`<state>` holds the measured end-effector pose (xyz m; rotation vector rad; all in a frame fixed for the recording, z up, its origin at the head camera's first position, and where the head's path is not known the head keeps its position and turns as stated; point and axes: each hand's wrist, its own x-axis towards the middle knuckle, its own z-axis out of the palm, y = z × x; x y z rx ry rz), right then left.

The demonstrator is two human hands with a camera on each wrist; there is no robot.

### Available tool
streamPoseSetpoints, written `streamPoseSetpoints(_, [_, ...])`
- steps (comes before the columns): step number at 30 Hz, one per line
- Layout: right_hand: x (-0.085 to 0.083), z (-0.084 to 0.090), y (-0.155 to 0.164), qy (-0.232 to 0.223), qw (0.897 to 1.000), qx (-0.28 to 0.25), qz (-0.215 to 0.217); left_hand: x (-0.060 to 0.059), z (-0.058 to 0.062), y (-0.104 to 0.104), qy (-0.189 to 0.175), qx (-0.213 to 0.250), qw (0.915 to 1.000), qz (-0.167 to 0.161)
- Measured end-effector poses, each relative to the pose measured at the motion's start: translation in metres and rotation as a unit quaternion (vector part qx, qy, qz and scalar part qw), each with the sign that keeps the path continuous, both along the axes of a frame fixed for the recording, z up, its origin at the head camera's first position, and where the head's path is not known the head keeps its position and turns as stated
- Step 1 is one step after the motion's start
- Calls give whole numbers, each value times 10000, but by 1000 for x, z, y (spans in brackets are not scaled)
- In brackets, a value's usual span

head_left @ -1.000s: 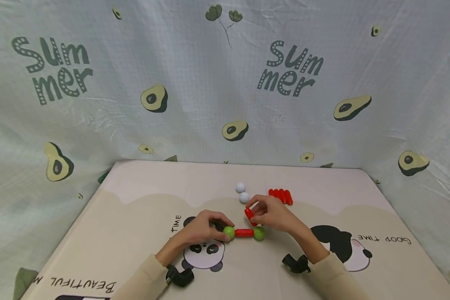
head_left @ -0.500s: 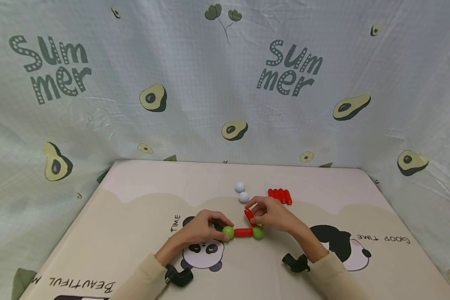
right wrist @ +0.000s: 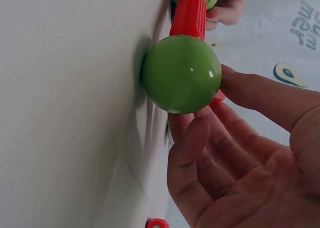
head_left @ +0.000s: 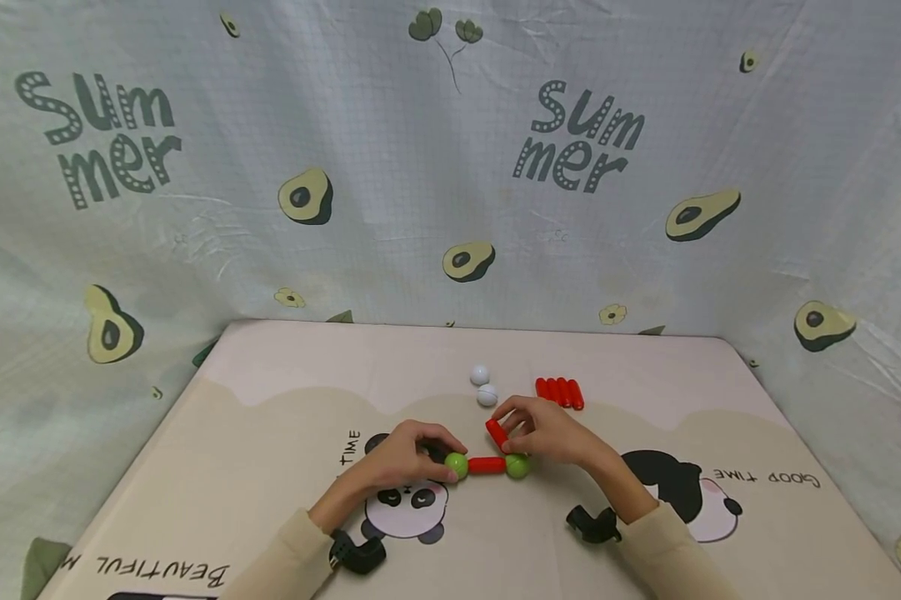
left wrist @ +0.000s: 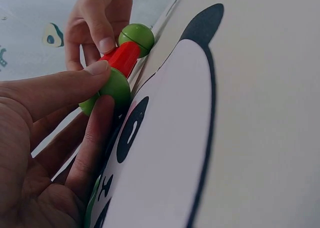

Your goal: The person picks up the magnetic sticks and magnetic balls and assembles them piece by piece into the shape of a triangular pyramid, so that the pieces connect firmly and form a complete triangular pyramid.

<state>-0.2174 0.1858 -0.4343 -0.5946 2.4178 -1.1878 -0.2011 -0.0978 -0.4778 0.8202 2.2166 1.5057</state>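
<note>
Two green balls are joined by a red rod [head_left: 487,466] that lies crosswise on the table. My left hand [head_left: 411,454] pinches the left green ball [head_left: 456,464] between thumb and fingers, seen close up in the left wrist view. Between its fingertips, my right hand [head_left: 548,429] holds a second red rod [head_left: 497,432], slanted, its lower end at the right green ball [head_left: 517,466]. The right wrist view has this green ball [right wrist: 182,75] large in front, covering most of the held rod; only a red sliver [right wrist: 218,95] shows beside the thumb.
Two white balls [head_left: 483,385] sit behind the hands. Several red rods [head_left: 559,392] lie side by side at the back, right of them. Panda and dog prints mark the beige tabletop [head_left: 285,467]. A patterned curtain [head_left: 390,125] hangs behind the table.
The rod in my right hand has shifted slightly, its upper end tipping a little to the left. My left hand keeps its hold on the left green ball, and the joined pieces stay put.
</note>
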Motion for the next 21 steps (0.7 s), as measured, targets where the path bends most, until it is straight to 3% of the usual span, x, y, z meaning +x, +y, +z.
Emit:
streamPoseSetpoints(9, [0, 0, 0, -82, 9999, 82, 49, 0, 0, 0, 45, -185, 9998, 94])
streamPoseSetpoints(21, [1, 3, 4, -123, 9992, 5, 370, -1, -2, -1, 131, 20, 9999, 9])
